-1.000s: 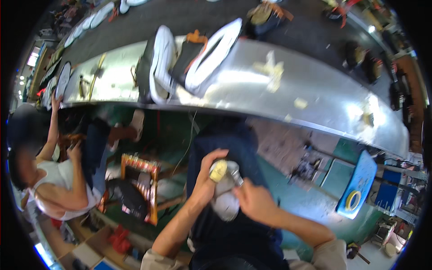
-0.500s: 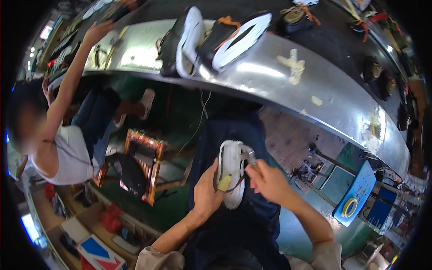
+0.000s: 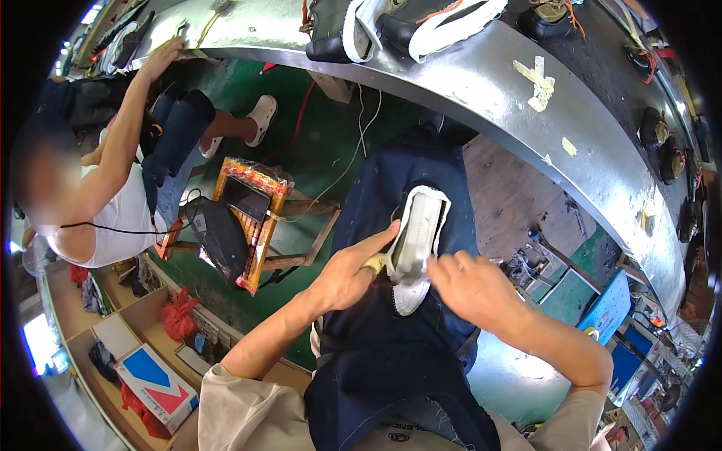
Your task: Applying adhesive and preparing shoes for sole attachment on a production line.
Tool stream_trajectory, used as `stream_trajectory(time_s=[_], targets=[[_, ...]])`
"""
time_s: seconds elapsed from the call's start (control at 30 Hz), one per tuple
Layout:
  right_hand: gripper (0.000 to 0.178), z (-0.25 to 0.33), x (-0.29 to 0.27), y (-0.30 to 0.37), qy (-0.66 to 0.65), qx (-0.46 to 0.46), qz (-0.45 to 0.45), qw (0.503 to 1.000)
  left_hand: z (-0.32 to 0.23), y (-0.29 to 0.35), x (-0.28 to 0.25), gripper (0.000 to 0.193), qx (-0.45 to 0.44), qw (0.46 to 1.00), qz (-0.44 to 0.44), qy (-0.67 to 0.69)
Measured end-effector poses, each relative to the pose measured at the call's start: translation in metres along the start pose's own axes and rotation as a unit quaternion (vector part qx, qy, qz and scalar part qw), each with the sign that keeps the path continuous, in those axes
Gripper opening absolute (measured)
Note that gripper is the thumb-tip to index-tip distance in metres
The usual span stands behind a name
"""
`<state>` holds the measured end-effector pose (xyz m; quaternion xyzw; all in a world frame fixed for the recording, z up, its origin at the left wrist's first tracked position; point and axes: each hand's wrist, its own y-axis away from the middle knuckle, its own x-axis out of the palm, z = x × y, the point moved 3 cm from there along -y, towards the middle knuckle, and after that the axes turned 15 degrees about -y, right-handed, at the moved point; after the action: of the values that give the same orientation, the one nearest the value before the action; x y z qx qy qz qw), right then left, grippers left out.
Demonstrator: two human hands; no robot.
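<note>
A dark shoe with a white-rimmed sole (image 3: 426,218) lies bottom up on my lap, over a dark blue apron (image 3: 368,203). My left hand (image 3: 347,276) grips its left side, the index finger stretched along the edge. Yellow wrap covers my left thumb. At the shoe's lower right is my right hand (image 3: 472,289), its fingers curled and smeared by motion. A grey blur crosses the sole beside those fingers; what they hold cannot be made out. The shoe's upper is mostly hidden underneath.
Ahead runs a metal-edged bench (image 3: 481,83) bearing several shoes. At left, a person in a white top (image 3: 124,233) reaches to the bench. Nearby stands a wooden stool (image 3: 259,248) with a phone and black bag. A blue stool (image 3: 608,301) stands right, shelving (image 3: 135,316) lower left.
The view has shifted, with the bench now higher in it. The shoe's top end leans further right. My right hand has moved down beside its lower end; the metal tool seen earlier no longer shows clearly.
</note>
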<state>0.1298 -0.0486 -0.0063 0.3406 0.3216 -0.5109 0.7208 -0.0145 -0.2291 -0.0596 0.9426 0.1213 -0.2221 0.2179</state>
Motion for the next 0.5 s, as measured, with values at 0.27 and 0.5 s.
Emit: stream_trajectory(time_s=[0.27, 0.5], targets=[[0.019, -0.015, 0.003, 0.011, -0.085, 0.017, 0.044, 0.995, 0.004, 0.006, 0.047, 0.060, -0.122, 0.963, -0.080, 0.227], [0.013, -0.015, -0.003, 0.006, 0.000, -0.030, 0.020, 0.999, 0.001, 0.018, 0.080, 0.069, -0.182, 0.880, 0.017, 0.439]])
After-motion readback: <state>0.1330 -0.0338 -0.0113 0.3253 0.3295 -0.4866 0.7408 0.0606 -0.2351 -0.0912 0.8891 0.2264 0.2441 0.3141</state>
